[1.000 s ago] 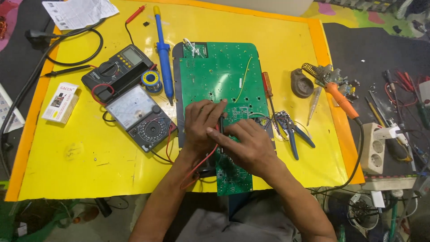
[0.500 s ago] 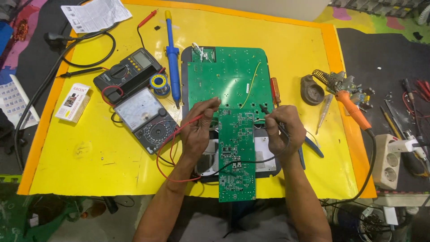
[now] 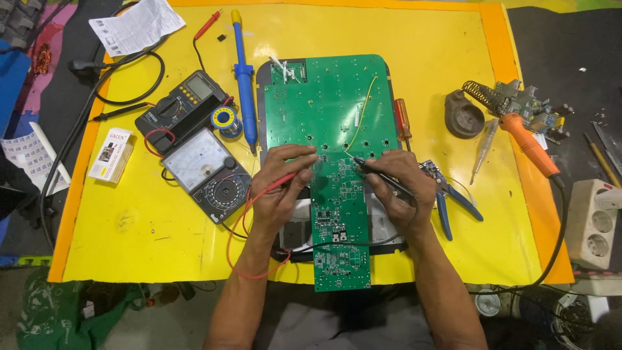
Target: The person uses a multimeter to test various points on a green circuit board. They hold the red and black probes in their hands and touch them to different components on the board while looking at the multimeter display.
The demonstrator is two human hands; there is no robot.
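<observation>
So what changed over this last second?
The hands parted: the left hand now holds the red probe and the right hand the black probe, tips on the narrow green board. Meters and tools stayed put.

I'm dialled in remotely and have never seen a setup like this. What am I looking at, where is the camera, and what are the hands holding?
There is no machine here: a person works with two bare hands. The single picture comes from a camera worn on the person's head, looking down at the bench.

The left hand holds a red test probe and the right hand holds a black test probe. Both tips are aimed at a long green circuit board, which lies over a larger green board.

All this rests on a yellow mat. Left of the boards are a needle-dial meter, a digital meter, a spool of solder and a blue soldering tool. To the right lie blue-handled pliers, a screwdriver and an orange-handled soldering iron.
</observation>
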